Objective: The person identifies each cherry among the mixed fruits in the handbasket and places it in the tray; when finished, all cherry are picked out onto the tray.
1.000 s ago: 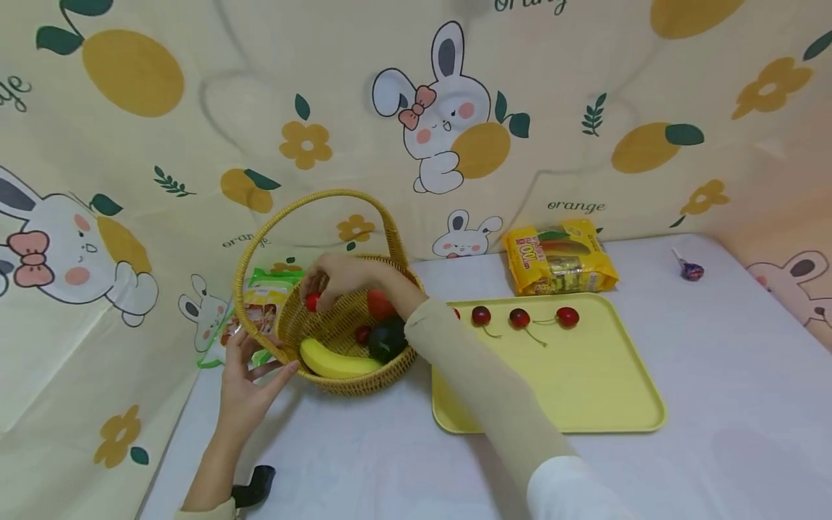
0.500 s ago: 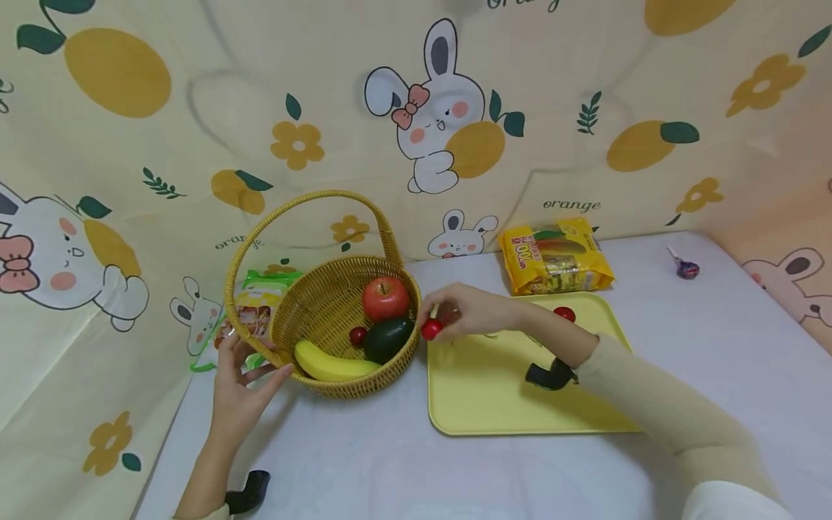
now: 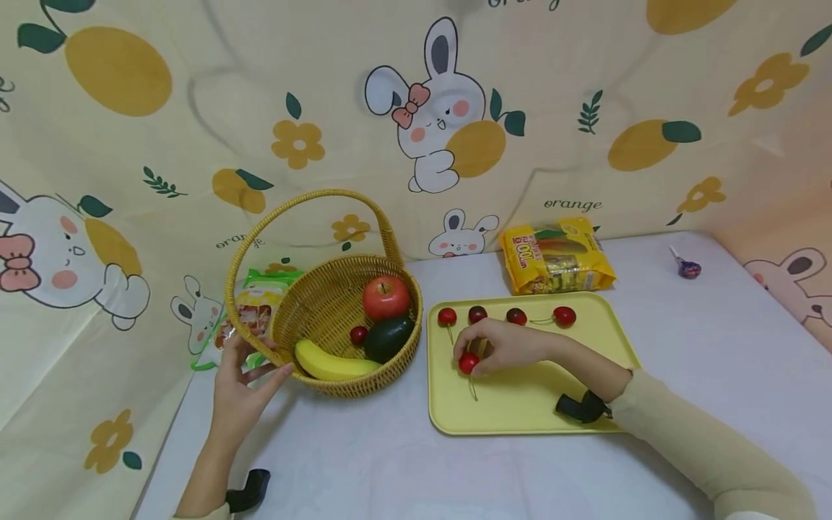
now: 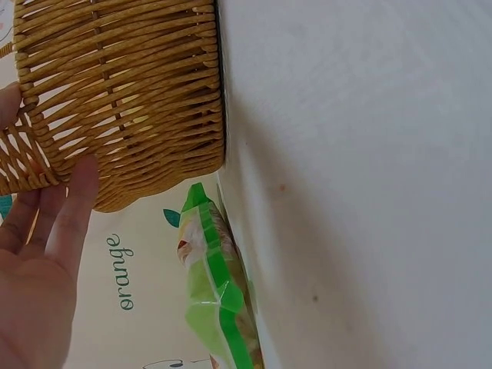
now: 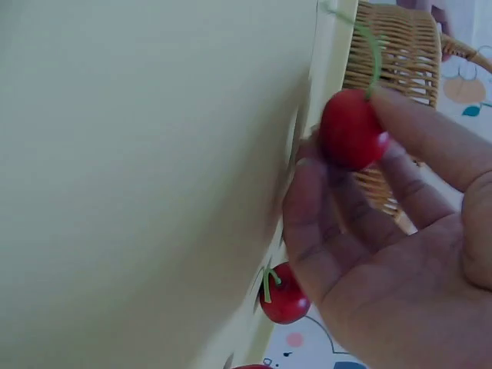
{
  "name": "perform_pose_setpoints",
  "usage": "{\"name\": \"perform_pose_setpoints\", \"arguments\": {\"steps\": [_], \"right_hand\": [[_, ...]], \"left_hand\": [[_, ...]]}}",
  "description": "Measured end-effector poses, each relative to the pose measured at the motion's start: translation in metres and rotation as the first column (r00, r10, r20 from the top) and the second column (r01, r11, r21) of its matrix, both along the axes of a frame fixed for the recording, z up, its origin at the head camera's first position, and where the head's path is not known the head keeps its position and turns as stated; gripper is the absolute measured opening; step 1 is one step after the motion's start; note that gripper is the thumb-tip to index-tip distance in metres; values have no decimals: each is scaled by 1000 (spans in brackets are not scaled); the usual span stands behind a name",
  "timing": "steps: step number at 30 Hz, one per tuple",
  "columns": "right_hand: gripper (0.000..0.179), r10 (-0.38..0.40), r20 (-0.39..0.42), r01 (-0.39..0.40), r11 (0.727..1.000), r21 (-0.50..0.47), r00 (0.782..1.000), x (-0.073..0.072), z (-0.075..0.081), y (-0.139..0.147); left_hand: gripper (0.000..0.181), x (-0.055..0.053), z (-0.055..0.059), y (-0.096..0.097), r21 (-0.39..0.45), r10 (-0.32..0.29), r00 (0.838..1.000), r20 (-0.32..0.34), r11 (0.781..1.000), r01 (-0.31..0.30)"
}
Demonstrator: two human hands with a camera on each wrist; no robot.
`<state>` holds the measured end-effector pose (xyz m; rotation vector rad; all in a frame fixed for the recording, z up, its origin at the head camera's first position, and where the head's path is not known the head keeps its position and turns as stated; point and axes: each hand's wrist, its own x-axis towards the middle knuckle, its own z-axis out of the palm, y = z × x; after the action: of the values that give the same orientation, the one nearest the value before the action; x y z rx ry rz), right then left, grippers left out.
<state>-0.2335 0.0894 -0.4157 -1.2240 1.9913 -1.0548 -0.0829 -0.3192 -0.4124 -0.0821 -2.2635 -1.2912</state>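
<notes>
In the head view my right hand [image 3: 503, 345] pinches a red cherry [image 3: 469, 362] with a green stem over the left part of the yellow tray [image 3: 559, 404]. The right wrist view shows this cherry [image 5: 352, 131] between thumb and fingers, close to the tray surface. Along the tray's back edge lie several more cherries [image 3: 564, 316] in a row. My left hand [image 3: 243, 386] grips the wicker basket [image 3: 325, 289] at its left side, where the handle meets the rim. Inside the basket are a banana [image 3: 334, 362], a red apple [image 3: 386, 297], a dark green avocado-like fruit [image 3: 388, 339] and one cherry [image 3: 358, 335].
Behind the tray lies a yellow snack packet [image 3: 557, 256]. A green-edged bag [image 3: 256, 307] stands behind the basket, partly hidden. At the far right is a wrapped lollipop [image 3: 689, 269]. A printed cloth [image 3: 364, 43] hangs along the back of the white table.
My right hand has carried a cherry out of the basket, rightward, then down over the tray's left part. My left hand keeps its grip on the basket. The head view has shifted slightly.
</notes>
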Motion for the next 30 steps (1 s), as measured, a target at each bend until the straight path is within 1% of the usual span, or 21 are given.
{"name": "perform_pose_setpoints", "arguments": {"steps": [1, 4, 7, 10, 13, 15, 17, 20, 23, 25, 28, 30], "right_hand": [[23, -2, -8, 2, 1000, -1, 1000, 0, -1, -1], [24, -23, -37, 23, 1000, -4, 999, -2, -2, -3], [24, -40, -71, 40, 999, -9, 997, -2, -2, -6], [24, -39, -108, 40, 999, 2, 993, 0, 2, -9], [24, -22, -176, 26, 999, 22, 984, 1, 8, -12], [24, -19, -235, 26, 999, 28, 972, 1, 16, -17], [24, -28, -284, 33, 999, 11, 958, -2, 27, -23], [24, -53, -301, 41, 998, -46, 952, -7, 50, -41], [27, -51, -310, 24, 996, -90, 949, -11, 72, -68], [29, -22, -320, -8, 996, -91, 947, -15, 83, -90], [31, 48, -326, -65, 997, -42, 944, -20, 95, -125], [32, 108, -294, -111, 994, 6, 950, -24, 99, -149]], "left_hand": [[84, -1, -3, -3, 2, 0, 1000, -1, 1000, 0], [83, -1, -3, -2, 6, 0, 1000, -2, 1000, 0], [79, -1, -4, -1, 3, 11, 1000, 2, 1000, -11], [74, -2, -5, -1, 3, 21, 1000, 1, 1000, -21], [73, -2, -5, -1, 17, 11, 1000, -5, 1000, -10], [73, -1, -4, -2, 21, 6, 1000, -3, 1000, -6], [72, 0, -3, -1, 29, -1, 1000, 3, 1000, 1], [73, 2, -2, -2, 48, -5, 1000, 27, 999, 4], [71, 2, -4, -4, 79, -14, 998, 54, 997, 10], [68, 2, -5, -5, 93, -20, 997, 71, 996, 14], [63, 2, -5, -5, 97, -19, 995, 95, 995, 10], [61, 2, -5, -6, 96, -16, 994, 104, 995, 6]]}}
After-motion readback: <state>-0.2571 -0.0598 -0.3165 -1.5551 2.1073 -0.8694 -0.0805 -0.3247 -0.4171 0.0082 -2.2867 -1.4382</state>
